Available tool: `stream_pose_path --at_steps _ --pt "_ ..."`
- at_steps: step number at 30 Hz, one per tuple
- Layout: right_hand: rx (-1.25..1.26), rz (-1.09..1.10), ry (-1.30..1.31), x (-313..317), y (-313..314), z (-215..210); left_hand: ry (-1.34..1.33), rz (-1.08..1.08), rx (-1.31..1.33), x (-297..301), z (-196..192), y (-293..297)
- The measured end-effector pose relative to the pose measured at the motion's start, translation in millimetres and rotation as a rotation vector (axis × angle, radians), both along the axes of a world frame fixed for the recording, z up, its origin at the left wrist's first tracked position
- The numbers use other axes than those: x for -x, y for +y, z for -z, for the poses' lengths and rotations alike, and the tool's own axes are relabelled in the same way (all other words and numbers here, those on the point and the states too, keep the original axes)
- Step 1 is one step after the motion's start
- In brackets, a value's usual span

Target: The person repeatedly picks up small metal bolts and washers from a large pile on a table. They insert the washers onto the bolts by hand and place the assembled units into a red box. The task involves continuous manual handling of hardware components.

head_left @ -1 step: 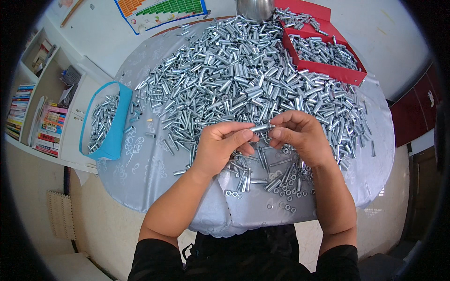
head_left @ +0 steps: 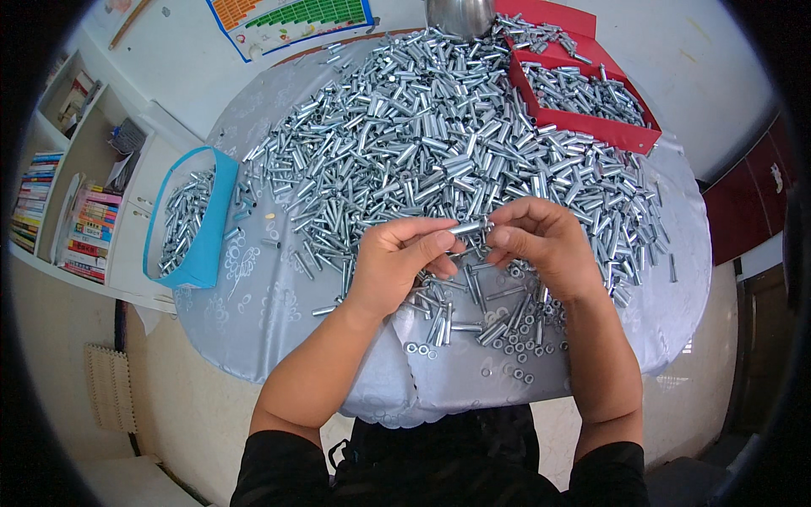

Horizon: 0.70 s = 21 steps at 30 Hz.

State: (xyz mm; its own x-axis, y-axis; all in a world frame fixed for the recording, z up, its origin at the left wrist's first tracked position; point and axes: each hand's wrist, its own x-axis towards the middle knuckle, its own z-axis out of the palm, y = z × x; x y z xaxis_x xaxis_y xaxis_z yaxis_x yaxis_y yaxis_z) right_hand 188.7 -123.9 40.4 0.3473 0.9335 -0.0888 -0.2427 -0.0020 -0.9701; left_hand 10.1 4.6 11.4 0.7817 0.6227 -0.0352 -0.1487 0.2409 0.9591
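Over the near part of the heap, my left hand [head_left: 384, 262] is closed in a pinch on a shiny metal expansion bolt [head_left: 467, 228], a thin rod in a tubular sleeve, held nearly level. At its right end, the thumb and fingers of my right hand [head_left: 545, 253] are pinched together on the tip; whether a nut or washer sits there is too small to tell. Around and beyond both hands spreads a big pile of metal sleeves and bolts [head_left: 405, 144]. Below the hands lie loose nuts [head_left: 521, 345] and several single bolts [head_left: 463, 327].
A blue bin [head_left: 221, 211] of sleeves stands at the left. At the back right is a red box [head_left: 583, 127] filled with bolts, beside a steel pot [head_left: 460, 17]. A silvery cloth [head_left: 253, 329] covers the round table. Bookshelves [head_left: 93, 186] line the left.
The fingertips of my right hand have shifted very slightly at the bolt's end. Everything else looks the same.
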Motion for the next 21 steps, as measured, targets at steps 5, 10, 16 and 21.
stream_pose_path --at_steps 5,10,16,21 --pt "-0.082 -0.148 -0.957 3.5 3.0 17.0 -0.054 -0.144 0.01 -1.3 5.0 3.1" --pt "-0.167 -0.2 -1.292 24.2 7.9 36.8 -0.093 -0.19 -0.005 -0.5 4.4 5.7" --pt "-0.111 -0.201 -1.33 30.8 9.1 34.9 -0.073 -0.228 0.015 -2.3 3.0 4.8" --pt "-0.109 -0.153 -1.258 25.7 8.9 33.6 -0.056 -0.205 -0.02 -2.0 3.8 4.9"
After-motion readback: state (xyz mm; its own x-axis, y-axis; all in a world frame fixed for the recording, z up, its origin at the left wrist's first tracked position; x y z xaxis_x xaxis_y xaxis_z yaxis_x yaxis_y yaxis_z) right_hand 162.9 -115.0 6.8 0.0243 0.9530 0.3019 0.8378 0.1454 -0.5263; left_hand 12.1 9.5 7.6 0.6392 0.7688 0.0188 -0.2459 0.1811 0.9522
